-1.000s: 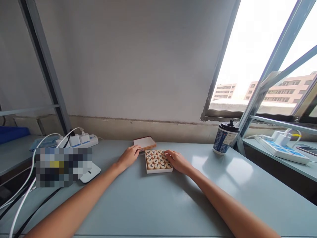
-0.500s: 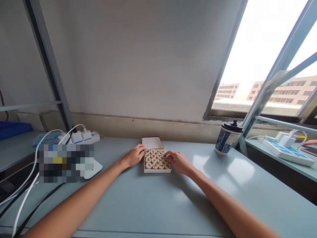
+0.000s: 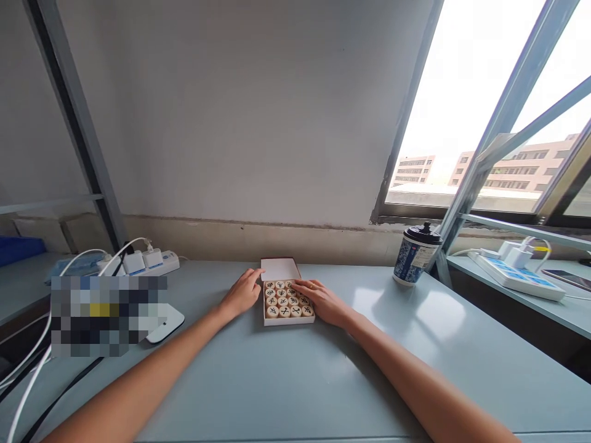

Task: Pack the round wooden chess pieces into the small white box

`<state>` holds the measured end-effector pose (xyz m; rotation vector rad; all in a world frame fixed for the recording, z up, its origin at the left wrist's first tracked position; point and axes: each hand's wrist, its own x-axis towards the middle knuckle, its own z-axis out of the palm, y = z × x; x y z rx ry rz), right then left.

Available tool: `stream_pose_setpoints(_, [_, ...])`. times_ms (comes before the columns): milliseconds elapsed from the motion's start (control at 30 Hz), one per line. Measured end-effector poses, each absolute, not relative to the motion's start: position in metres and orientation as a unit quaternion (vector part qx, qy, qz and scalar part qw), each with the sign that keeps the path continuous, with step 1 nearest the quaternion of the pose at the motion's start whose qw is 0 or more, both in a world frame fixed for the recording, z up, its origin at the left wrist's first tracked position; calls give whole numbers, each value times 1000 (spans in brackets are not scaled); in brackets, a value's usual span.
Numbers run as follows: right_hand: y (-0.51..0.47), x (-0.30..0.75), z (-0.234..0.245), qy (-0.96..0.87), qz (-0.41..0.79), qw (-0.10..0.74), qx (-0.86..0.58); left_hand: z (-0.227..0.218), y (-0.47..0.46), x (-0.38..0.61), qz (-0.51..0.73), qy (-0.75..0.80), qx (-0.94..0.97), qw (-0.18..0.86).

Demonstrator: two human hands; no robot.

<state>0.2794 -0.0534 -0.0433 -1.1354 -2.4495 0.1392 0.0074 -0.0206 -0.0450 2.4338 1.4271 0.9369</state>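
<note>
A shallow white box (image 3: 287, 320) of round wooden game pieces (image 3: 282, 301) with dark characters lies on the grey table (image 3: 277, 381). Its lid (image 3: 279, 269), white inside with a dark red rim, lies just behind it. My left hand (image 3: 241, 294) rests against the box's left side, fingers loosely extended toward the lid's corner. My right hand (image 3: 321, 300) lies on the box's right side, its fingers stretched over the far right pieces. Neither hand grips anything.
A blue-patterned paper cup with a black lid (image 3: 413, 255) stands at the right near the window. A white power strip (image 3: 145, 262) with plugs and cables sits at the left, beside a white flat device (image 3: 164, 323). Another power strip (image 3: 514, 274) lies on the right-hand shelf.
The lid went from lying askew left of the box to lying straight behind it. My right hand's fingers have slid further over the pieces. The view shifted slightly.
</note>
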Motion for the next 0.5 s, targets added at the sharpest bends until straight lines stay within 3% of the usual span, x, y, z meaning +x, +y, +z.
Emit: stream_pose_setpoints(500, [-60,279,-39,-870,62,229,-432,-47,-30,10,258,450,850,95])
